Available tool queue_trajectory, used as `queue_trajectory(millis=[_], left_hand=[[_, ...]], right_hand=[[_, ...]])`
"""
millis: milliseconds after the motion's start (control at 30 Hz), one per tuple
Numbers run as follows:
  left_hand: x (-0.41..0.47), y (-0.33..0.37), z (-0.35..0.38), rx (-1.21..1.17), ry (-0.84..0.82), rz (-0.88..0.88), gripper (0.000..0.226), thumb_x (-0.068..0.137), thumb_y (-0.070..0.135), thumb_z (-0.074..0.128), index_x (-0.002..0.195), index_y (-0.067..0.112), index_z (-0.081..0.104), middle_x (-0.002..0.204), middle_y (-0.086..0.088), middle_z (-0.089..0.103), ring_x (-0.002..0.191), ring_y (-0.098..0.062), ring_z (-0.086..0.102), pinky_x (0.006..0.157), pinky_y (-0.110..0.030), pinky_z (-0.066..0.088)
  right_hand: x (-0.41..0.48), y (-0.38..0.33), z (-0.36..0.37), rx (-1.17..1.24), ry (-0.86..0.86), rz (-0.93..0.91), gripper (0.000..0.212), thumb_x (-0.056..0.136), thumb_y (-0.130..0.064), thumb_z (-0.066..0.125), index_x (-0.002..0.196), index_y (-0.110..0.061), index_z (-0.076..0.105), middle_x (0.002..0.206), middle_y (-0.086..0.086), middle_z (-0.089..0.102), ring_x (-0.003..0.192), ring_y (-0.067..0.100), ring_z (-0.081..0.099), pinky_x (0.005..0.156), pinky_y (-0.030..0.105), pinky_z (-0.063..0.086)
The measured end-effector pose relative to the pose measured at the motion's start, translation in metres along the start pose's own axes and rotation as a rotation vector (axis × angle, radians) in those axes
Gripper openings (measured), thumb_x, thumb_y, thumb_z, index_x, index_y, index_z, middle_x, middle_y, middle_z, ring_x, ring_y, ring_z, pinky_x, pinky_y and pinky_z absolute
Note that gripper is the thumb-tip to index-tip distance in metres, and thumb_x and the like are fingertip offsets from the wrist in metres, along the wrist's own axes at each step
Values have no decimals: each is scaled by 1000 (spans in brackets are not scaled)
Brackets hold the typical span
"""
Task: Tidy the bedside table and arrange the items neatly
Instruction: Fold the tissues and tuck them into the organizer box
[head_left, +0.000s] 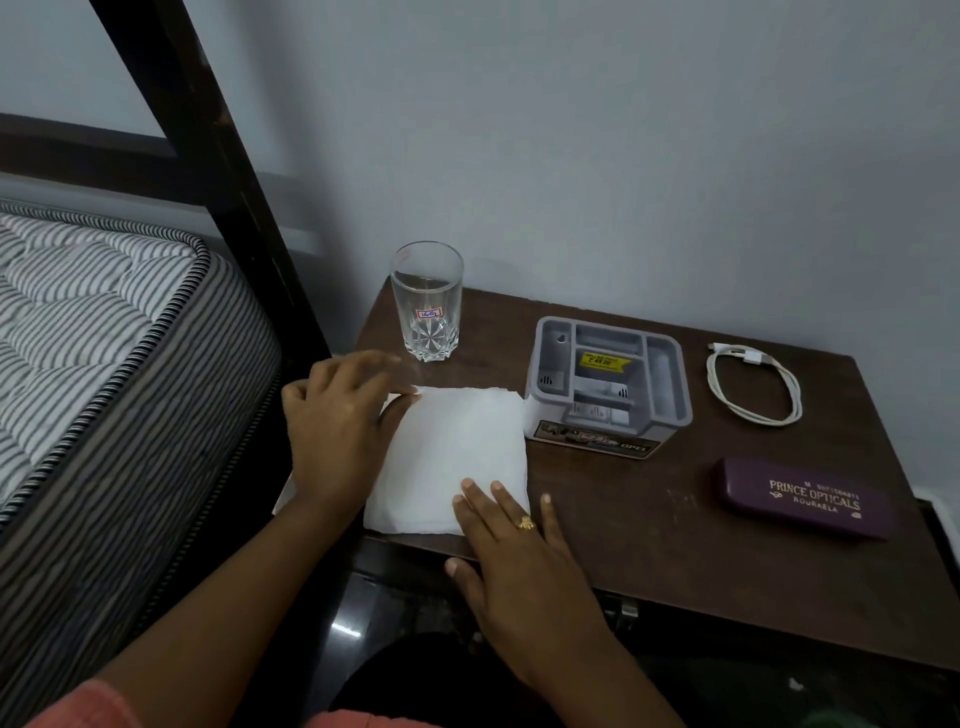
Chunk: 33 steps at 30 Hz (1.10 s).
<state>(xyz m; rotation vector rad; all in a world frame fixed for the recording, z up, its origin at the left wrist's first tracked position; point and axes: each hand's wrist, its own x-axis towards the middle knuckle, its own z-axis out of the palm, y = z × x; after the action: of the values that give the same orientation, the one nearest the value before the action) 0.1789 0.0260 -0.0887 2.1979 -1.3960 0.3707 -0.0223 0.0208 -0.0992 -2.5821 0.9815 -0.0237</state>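
From the head view, a white paper napkin lies flat at the near left corner of the dark wooden table, its near edge level with the table's front edge. The left hand sits on the napkin's left side. Its fingers are curled, and thumb and forefinger seem to pinch the far left corner. The right hand is flat with straight fingers. Its fingertips press on the napkin's near right corner while the palm hangs over the table's front edge.

A clear glass stands upright at the far left, just beyond the napkin and apart from it. A grey organiser box sits just right of the napkin, very close or touching. A coiled white cable lies farther right, and a purple spectacle case lies near the right edge. A striped mattress lies to the left of the table.

The napkin looks thin, soft and very light. It will likely crease, tear or slide if dragged, so it is best handled by pinching a corner or edge while the other hand pins it flat. The glass is hard, smooth and breakable, and safest gripped round its middle. The cable is limp and will spring out of its coil unless gathered as a whole loop. The case and box look rigid and easy to lift by their sides.
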Motion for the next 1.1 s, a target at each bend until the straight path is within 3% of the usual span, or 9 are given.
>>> queue_trajectory(millis=[133,267,400,533,633,700,800,933,1100], left_hand=[[-9,3,1,-260,-79,-50,18,88,40,50,90,28,64,94,17,67,97,-12,59,85,-23,22],[-19,4,4,-480,-213,-117,34,82,49,57,110,30,53,98,19,62,96,-9,62,89,-32,40],[-7,8,8,-576,-401,-325,71,70,39,79,130,34,41,106,4,61,95,-14,59,84,-30,49],[4,6,7,-553,-441,-280,43,71,25,80,112,23,67,83,9,62,70,-3,56,63,-6,41],[-5,3,4,-534,-386,-192,17,72,18,79,88,14,74,77,19,61,75,8,57,64,-3,40],[-13,2,2,-572,-322,-116,9,74,9,77,82,13,74,81,16,67,85,7,60,72,-7,44],[-21,2,-3,-589,-258,-97,20,77,2,73,82,21,76,84,23,69,88,2,65,78,-11,47],[-25,4,-4,-537,-214,-70,21,76,5,75,87,23,77,90,15,72,86,0,66,80,-21,52],[-19,-12,-15,-744,-400,-119,25,74,26,68,99,28,72,102,15,71,102,2,62,88,-14,48]], right_hand=[[0,-1,0,-36,-17,21,54,87,-49,30,134,-27,46,144,-10,44,134,14,40,107,47,14],[0,-1,-4,45,-6,-27,64,86,-51,16,144,-26,28,155,-11,21,144,13,14,108,41,-11],[-1,1,-2,48,-3,-31,64,86,-49,16,146,-27,23,156,-12,15,145,12,8,107,38,-16],[0,1,-4,63,-18,-34,65,86,-50,15,146,-27,23,156,-12,15,145,12,7,107,38,-15],[-1,-2,-7,98,-43,-28,62,88,-49,17,146,-27,23,156,-13,13,145,10,6,109,36,-17],[3,-5,-10,73,64,-17,52,91,-44,26,136,-24,43,149,-9,37,139,12,31,118,39,2],[22,-4,-21,121,397,-14,39,88,-27,47,125,-19,53,130,-2,57,118,15,56,102,35,43],[59,2,-35,76,376,-42,61,72,-9,74,128,-17,51,135,4,52,126,24,49,101,28,32],[77,6,-29,-46,364,-96,17,68,-6,71,80,-18,70,90,1,67,84,22,64,77,30,49]])
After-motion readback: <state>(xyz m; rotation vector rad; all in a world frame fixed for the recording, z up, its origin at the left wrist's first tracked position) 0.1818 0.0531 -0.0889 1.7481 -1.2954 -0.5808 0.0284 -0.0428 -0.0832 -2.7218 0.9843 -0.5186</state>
